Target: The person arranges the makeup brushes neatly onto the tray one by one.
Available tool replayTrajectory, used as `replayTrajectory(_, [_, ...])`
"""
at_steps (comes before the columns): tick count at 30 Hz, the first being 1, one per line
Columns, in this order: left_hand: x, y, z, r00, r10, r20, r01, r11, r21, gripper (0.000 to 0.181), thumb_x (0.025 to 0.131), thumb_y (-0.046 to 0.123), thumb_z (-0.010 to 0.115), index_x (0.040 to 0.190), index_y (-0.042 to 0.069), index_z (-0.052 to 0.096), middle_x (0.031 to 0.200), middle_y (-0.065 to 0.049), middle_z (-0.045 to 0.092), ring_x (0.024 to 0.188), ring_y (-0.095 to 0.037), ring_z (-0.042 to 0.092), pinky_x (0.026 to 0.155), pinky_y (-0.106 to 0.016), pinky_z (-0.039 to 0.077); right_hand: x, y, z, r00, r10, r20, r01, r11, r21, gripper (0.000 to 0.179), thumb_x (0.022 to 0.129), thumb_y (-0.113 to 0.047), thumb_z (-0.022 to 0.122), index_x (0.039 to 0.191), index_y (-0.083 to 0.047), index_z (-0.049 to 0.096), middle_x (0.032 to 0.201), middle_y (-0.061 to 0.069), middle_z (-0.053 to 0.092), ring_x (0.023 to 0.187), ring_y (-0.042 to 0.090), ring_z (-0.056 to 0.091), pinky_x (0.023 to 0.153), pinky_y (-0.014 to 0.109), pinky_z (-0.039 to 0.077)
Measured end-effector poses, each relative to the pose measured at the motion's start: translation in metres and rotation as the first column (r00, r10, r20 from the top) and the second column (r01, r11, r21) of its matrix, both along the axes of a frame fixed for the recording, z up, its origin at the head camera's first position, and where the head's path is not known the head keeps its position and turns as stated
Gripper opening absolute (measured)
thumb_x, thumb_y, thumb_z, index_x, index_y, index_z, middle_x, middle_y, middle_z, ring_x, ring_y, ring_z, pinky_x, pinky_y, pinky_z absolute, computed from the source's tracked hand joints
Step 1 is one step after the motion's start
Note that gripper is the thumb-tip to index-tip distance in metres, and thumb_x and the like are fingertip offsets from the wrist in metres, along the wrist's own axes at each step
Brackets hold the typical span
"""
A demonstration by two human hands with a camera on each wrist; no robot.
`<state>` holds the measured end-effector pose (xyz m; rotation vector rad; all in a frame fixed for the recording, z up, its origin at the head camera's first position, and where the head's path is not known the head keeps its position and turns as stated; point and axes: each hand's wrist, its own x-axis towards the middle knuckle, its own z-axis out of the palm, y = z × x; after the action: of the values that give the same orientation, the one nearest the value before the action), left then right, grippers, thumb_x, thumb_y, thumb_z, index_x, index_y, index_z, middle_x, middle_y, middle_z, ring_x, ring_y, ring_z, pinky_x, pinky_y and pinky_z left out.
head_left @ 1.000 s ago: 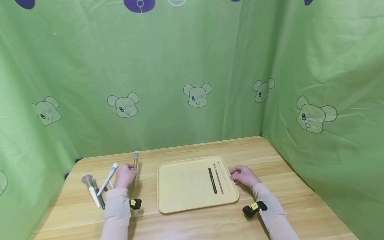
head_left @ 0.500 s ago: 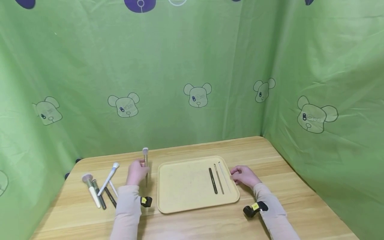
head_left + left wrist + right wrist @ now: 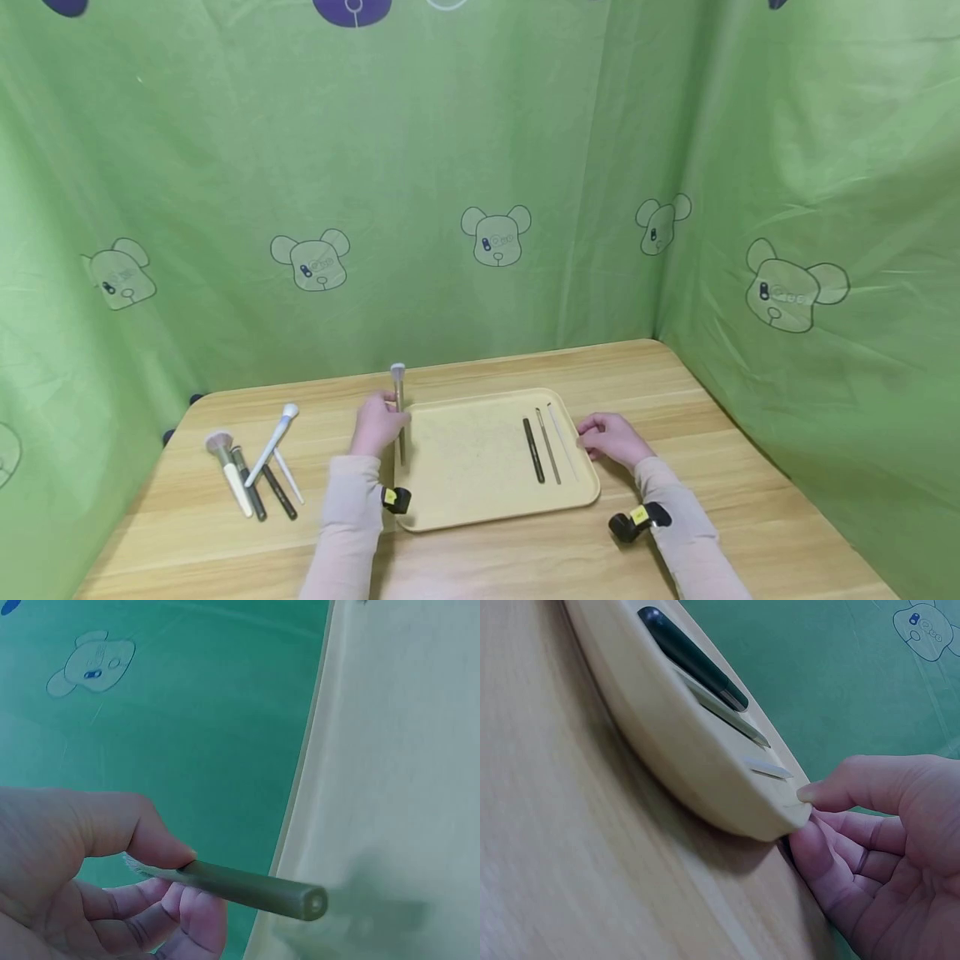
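Observation:
Between thumb and fingers my left hand (image 3: 378,427) pinches a makeup brush (image 3: 400,408), bristles up, over the left edge of the yellow tray (image 3: 465,467). In the left wrist view the brush's handle (image 3: 262,890) points toward the tray, and its bristles are mostly behind the thumb. My right hand (image 3: 611,437) grips the tray's right rim, thumb on top and fingers at the outside, as the right wrist view shows. Inside the tray on the right lie a dark brush (image 3: 533,451), a thin brown brush (image 3: 548,446) and a thin white brush (image 3: 562,440), side by side.
Left on the wooden table (image 3: 187,533) lie several more brushes: a fluffy one with a white handle (image 3: 231,475), a dark one (image 3: 250,485), and a white one (image 3: 272,444) crossing others. Green curtains (image 3: 420,167) stand behind and beside the table.
My left hand has carried the makeup brush rightward from beside the loose brushes to the tray's left edge. The right hand has stayed at the tray's rim.

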<state>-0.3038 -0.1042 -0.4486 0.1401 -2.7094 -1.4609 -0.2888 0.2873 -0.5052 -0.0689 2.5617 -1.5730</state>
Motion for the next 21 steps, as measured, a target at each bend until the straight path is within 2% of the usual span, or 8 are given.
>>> replayTrajectory(13, [0.000, 0.040, -0.005, 0.999, -0.049, 0.011, 0.048, 0.996, 0.081, 0.032, 0.081, 0.005, 0.065, 0.108, -0.005, 0.053, 0.087, -0.014, 0.064, 0.066, -0.016, 0.058, 0.056, -0.024, 0.051, 0.001, 0.000, 0.001, 1.000, 0.001, -0.009, -0.001, 1.000, 0.006, 0.030, 0.081, -0.002, 0.063, 0.106, 0.015, 0.057, 0.085, 0.013, 0.065, 0.068, 0.011, 0.060, 0.061, 0.026, 0.057])
replayTrajectory(21, [0.006, 0.063, -0.003, 0.998, -0.054, 0.021, 0.052, 0.993, 0.106, 0.031, 0.079, 0.006, 0.065, 0.106, -0.004, 0.053, 0.093, -0.019, 0.068, 0.072, -0.021, 0.066, 0.060, -0.028, 0.058, 0.000, 0.000, 0.000, 1.000, -0.001, 0.001, 0.001, 1.000, 0.001, 0.030, 0.082, -0.002, 0.064, 0.106, 0.015, 0.057, 0.084, 0.011, 0.064, 0.067, 0.011, 0.060, 0.062, 0.027, 0.057])
